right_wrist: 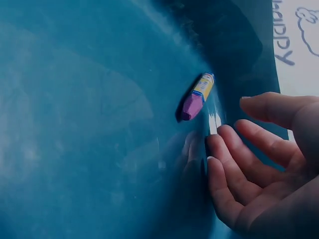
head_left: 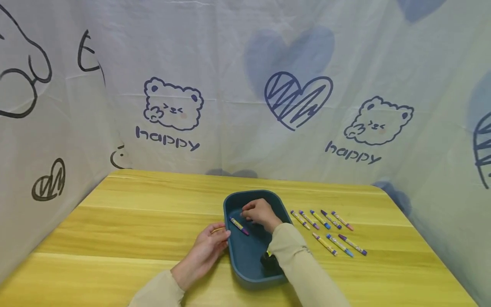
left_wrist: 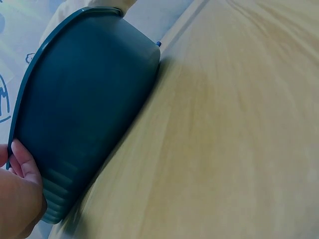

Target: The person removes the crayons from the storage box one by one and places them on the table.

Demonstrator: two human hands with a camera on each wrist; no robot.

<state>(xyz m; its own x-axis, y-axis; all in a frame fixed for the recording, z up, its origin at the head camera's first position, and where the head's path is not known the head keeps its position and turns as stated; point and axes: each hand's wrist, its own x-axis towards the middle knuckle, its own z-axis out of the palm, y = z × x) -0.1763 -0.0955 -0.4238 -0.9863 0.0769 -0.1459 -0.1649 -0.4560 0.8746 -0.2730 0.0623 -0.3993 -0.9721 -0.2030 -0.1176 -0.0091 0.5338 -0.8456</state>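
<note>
A deep teal bin (head_left: 239,268) with rounded corners stands on the table. At its left side my left hand (head_left: 209,245) grips the rim, and the left wrist view shows those fingers (left_wrist: 27,164) against the outer wall. Inside lies a crayon (head_left: 239,226) with a yellow wrapper and a purple tip, near the left wall. My right hand (head_left: 261,212) reaches into the far part of the bin, beyond that crayon. In the right wrist view the thumb stands apart from loosely bent fingers (right_wrist: 239,184), with nothing between them.
Several crayons (head_left: 320,219) in mixed colours lie in two slanting rows on the table (head_left: 145,213), right of the bin. A white cloth (head_left: 230,85) printed with hearts and bears hangs behind the table and along both sides. A dark object (head_left: 270,261) shows beneath my right sleeve.
</note>
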